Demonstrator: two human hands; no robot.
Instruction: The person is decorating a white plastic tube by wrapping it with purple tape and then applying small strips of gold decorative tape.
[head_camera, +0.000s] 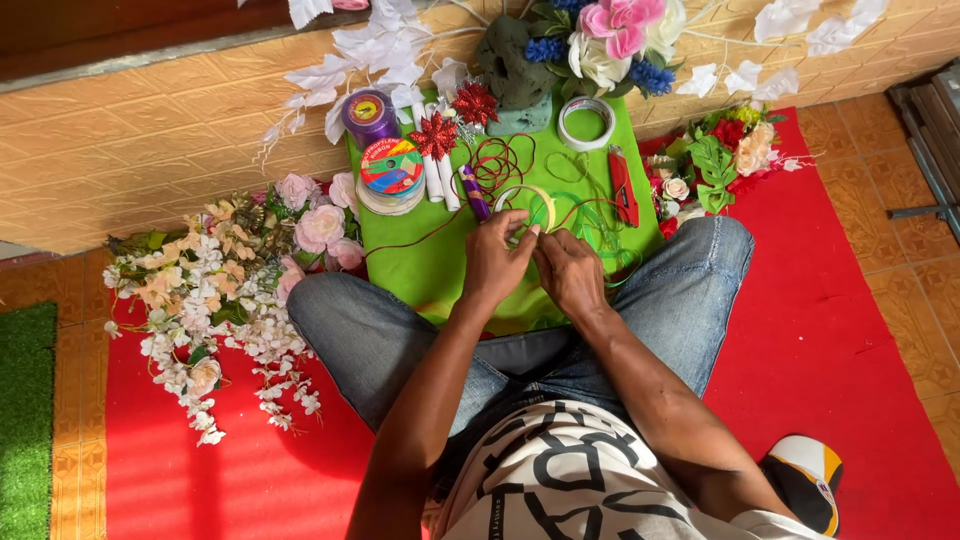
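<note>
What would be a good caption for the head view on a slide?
Seated person's left hand and right hand pinch thin ribbon over a green cloth, artificial flowers beside.

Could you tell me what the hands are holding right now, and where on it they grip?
Both the left hand and right hand pinch a thin green ribbon between their fingertips, near its looped part above the green cloth.

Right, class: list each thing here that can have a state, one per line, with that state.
left hand: pinching green ribbon
right hand: pinching green ribbon
green ribbon: unspooled, in loose loops
red cord: loosely coiled
tape roll: lying flat
purple spool: upright, wound
cutter: lying on cloth; blade not discernible
</note>
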